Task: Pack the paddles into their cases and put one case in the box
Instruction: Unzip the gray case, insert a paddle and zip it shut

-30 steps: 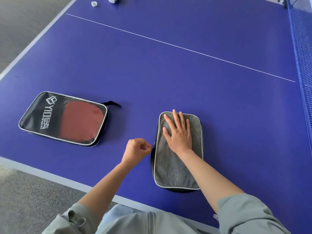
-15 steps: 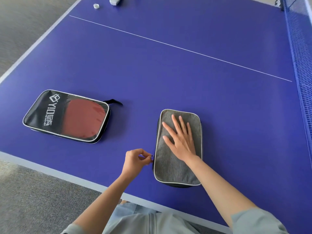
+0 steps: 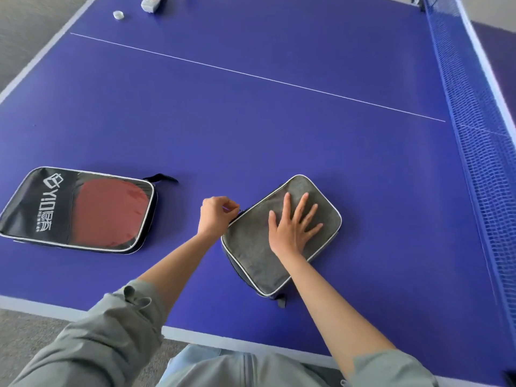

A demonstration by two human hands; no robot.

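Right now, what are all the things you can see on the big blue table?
Grey paddle case: one, grey with white piping, near edge, right of centre.
Black paddle case: one, black, red paddle showing through its clear window, near left.
Table tennis table: one, blue-purple, white lines.
Net: one, blue, along the right side.
Small round object: one, white, far left corner; too small to identify.
White object: one, far edge, partly cut off.
Left hand: fingers pinched at the grey case's left edge.
Right hand: flat on the grey case.
Sleeves: two, grey-green.

Zip pull hidden in left hand (image 3: pixel 216 216) pinch at grey case (image 3: pixel 282 233) edge. Black case (image 3: pixel 75 209) clipped by frame left. Small items (image 3: pixel 152 2) at table (image 3: pixel 279 121) far-left corner: cut off, too small to ID.
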